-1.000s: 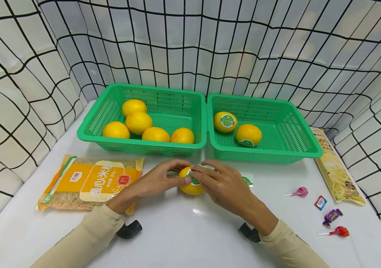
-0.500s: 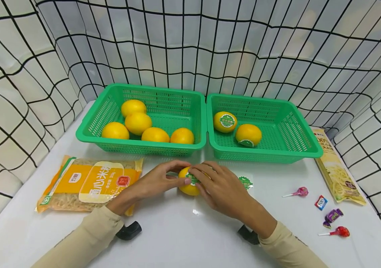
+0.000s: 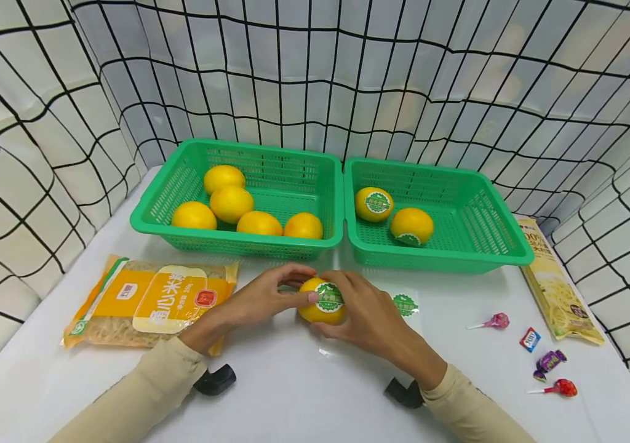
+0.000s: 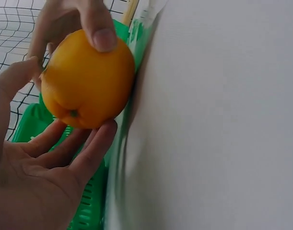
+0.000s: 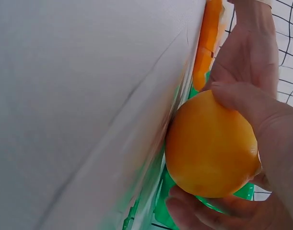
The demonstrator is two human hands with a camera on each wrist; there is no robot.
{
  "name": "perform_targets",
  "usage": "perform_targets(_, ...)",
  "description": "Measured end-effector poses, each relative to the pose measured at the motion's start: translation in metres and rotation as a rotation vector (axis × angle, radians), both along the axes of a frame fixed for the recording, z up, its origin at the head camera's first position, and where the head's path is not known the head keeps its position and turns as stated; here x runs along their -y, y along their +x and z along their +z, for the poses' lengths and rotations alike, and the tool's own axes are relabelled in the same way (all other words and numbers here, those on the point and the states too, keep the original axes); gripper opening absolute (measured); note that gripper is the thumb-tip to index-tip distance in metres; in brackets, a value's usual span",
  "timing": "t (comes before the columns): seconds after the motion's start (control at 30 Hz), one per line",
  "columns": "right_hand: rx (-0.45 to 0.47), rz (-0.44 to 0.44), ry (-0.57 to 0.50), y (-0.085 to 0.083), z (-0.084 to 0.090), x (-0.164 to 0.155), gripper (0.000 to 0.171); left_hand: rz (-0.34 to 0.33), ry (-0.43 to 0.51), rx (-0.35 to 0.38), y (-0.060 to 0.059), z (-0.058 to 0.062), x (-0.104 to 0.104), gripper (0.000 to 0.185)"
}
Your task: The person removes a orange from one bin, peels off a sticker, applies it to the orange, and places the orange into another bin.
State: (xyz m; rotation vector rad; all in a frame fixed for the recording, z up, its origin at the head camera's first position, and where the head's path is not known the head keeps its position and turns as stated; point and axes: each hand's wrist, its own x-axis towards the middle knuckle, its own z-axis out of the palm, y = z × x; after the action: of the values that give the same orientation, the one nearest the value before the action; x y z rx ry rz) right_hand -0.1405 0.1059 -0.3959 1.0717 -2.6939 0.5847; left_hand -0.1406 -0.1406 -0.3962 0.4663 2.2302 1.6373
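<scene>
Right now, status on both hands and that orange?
Left hand and right hand both hold the stickered orange over the table. Spare sticker lies beside. Nothing in the way.

Person, two arms in view. Sleeves: long, beige or light tan, plain smooth fabric without print, reaching to the wrists with a close cuff. Left hand (image 3: 262, 300) and right hand (image 3: 367, 314): bare, no gloves, rings or watch visible; nails short. Wrist devices: one small black unit under each forearm near the cuff, rounded housing, matt finish.
</scene>
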Motion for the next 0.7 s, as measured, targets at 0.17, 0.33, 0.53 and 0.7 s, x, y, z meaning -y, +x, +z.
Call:
perform_targets(0.17, 0.099, -0.018, 0.001, -0.005, 0.014, -0.01, 0.075, 0.0, 0.088, 0.068, -0.008, 0.001, -0.009, 0.053)
perform_targets(0.33, 0.221, -0.047, 0.013, -0.01, 0.05, -0.046, 0.075, 0.019, 0.122, 0.14, -0.02, -0.001, -0.043, 0.049)
perform_targets(0.53, 0.29, -0.097, 0.008, -0.018, 0.083, -0.088, 0.076, 0.059, 0.249, 0.181, -0.038, 0.0, -0.084, 0.051)
perform_targets(0.7, 0.269, -0.182, -0.009, -0.026, 0.1, -0.118, 0.075, 0.127, 0.453, 0.269, -0.045, -0.003, -0.105, 0.049)
